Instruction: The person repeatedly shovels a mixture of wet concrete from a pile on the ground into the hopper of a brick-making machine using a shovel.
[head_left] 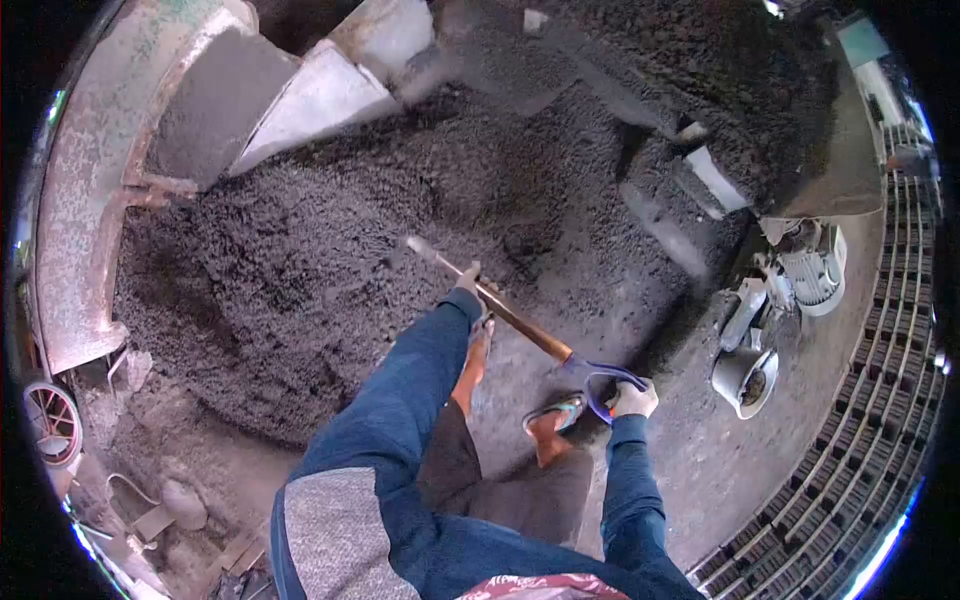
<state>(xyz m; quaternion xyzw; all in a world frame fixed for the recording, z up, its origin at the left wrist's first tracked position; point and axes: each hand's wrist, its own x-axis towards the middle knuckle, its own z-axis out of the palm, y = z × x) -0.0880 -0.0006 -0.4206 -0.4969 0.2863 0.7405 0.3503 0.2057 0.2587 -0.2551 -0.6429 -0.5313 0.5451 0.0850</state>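
A shovel point(528, 328) with a wooden shaft and a blue D-shaped handle slants across the middle of the view. My left hand point(470, 281) is closed round the shaft toward its lower end. At the other end, my right hand point(635, 398) grips the blue handle. The shovel's light metal end meets the heap of dark, crumbly material point(300, 270); its blade is not visible, seemingly buried or the same colour as the heap. My sandalled feet stand on the floor beside the heap, below the shaft.
Rusty metal plating point(85, 210) borders the heap on the left, near a spoked wheel point(52, 424). To the right are a grey motor point(812, 278) and a white bucket point(745, 382). Curved racks point(860, 400) of dark blocks line the right edge. Pale slabs point(310, 105) lean behind the heap.
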